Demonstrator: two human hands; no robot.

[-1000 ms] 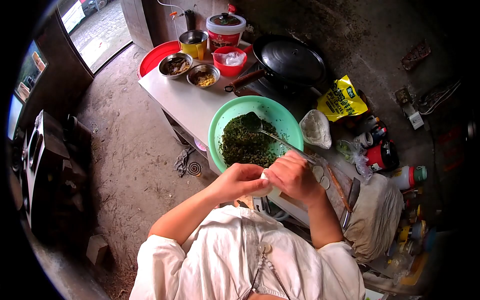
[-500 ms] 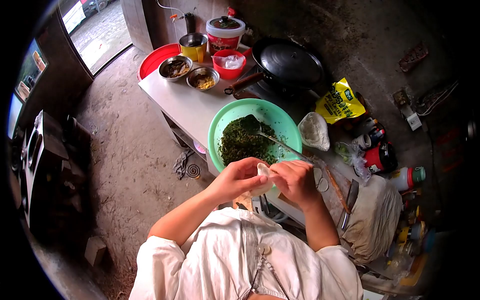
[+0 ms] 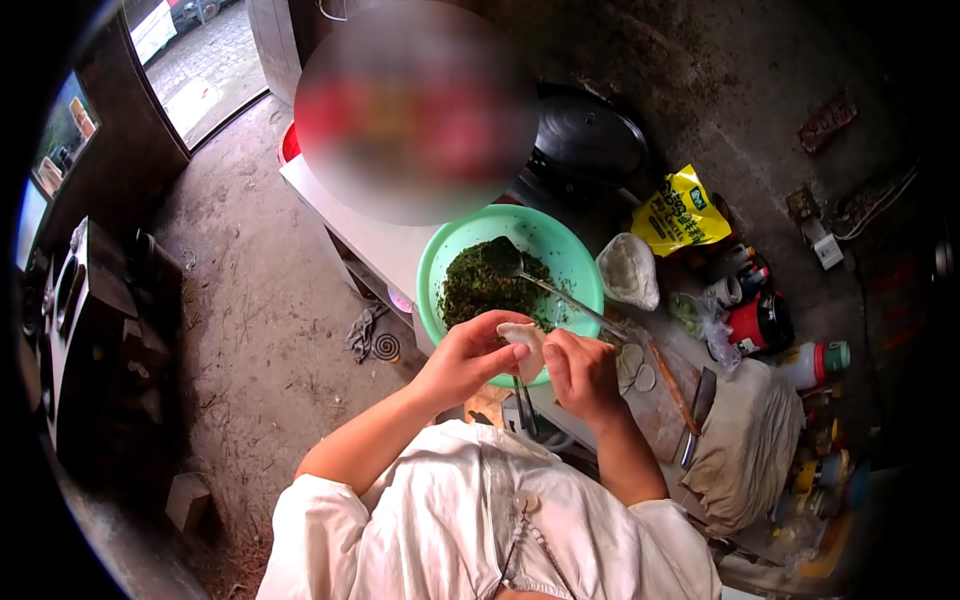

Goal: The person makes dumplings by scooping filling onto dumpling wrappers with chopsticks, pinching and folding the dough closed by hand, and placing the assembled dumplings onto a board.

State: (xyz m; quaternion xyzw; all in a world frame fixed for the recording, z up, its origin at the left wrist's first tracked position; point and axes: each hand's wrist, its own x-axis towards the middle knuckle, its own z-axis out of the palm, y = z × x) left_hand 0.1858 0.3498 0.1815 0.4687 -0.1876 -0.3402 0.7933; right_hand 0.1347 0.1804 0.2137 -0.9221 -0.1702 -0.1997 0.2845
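Note:
A thin, pale dough wrapper (image 3: pixel 527 352) is held up between my hands, over the near edge of a green basin (image 3: pixel 582 262). My left hand (image 3: pixel 468 358) supports its left side, thumb in front and fingers behind. With closed fingers, my right hand (image 3: pixel 585 378) grips the wrapper's right edge; the exact fingertip contact is partly hidden. Inside the basin lies a dark green chopped filling (image 3: pixel 478 288). A metal ladle (image 3: pixel 572 300) rests in it, its handle across the rim towards the right.
Right of the basin are flat dough rounds (image 3: pixel 629 362), a wooden rolling pin (image 3: pixel 672 388), a cleaver (image 3: pixel 703 402) and a cloth-covered bundle (image 3: pixel 748 440). Farther back stand a white bowl-like container (image 3: pixel 628 270), a yellow packet (image 3: pixel 682 212) and a lidded wok (image 3: pixel 590 135). A blur covers the table's far left.
The wrapper has turned and shows more of its flat face above my left fingers. My right hand has shifted slightly down, with its thumb now uppermost.

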